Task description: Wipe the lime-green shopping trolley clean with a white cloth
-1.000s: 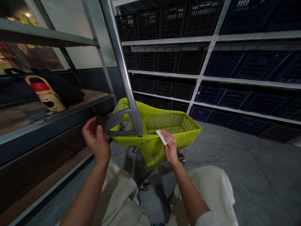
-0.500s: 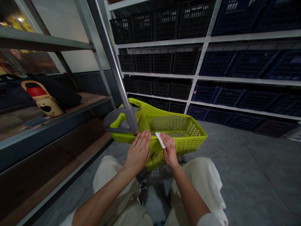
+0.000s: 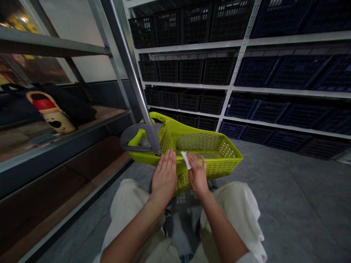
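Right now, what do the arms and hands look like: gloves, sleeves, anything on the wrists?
Both bare: no gloves on the left hand or right hand, no watch or rings showing. Forearms uncovered; a pale sleeve edge shows only at the right elbow.

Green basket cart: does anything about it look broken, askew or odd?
Nothing stands out. The basket cart looks whole; left hand lies flat on its near rim, right hand holds a small white slip there.

Head-worn view, forward and down (close over the cart (image 3: pixel 225 166))
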Motion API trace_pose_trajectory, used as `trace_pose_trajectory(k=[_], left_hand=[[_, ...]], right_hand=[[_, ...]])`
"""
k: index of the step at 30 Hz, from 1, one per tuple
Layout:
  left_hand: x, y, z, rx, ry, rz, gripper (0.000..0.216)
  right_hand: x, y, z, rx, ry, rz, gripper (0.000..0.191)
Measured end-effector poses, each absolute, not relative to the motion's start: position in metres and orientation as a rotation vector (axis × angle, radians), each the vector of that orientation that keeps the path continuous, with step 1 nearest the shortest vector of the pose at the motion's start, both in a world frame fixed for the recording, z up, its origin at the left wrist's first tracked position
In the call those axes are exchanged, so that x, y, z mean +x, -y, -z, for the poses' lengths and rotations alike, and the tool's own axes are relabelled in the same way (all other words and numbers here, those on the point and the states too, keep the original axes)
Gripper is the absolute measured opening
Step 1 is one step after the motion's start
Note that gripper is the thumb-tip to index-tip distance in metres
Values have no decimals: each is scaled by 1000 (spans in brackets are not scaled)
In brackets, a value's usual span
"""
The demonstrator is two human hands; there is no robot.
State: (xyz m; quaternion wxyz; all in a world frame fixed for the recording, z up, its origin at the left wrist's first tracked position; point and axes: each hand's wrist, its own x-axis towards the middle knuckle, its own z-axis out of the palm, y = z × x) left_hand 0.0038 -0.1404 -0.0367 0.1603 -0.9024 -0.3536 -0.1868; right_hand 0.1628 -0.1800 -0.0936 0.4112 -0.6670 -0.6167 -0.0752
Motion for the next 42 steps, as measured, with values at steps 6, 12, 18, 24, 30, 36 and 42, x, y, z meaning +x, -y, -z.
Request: trace_pose_trajectory(k=[6, 12, 18, 24, 30, 36, 42], left_hand=[[1, 137, 34, -2611, 1010, 553, 72], [0, 123, 33, -2589, 984, 591, 65], [-3, 109, 32, -2580, 1020, 604, 67], [-7, 107, 28, -2619, 1052, 567, 74], [-4, 107, 30, -2624, 1063, 593, 72], [-3, 102, 33, -2582, 1112, 622, 63], [-2, 104, 36, -2580, 1135, 642, 74]], right_hand=[[198, 192, 112, -1957, 1165, 262, 54], [128, 156, 68, -1786, 1516, 104, 56], [128, 145, 72, -1742, 1525, 120, 54], [179, 166, 111, -1892, 1275, 267, 55], [136, 150, 88, -1877, 1330, 165, 58], [101, 131, 69, -1735, 1541, 98, 59], [158, 154, 111, -1862, 1375, 240, 61]])
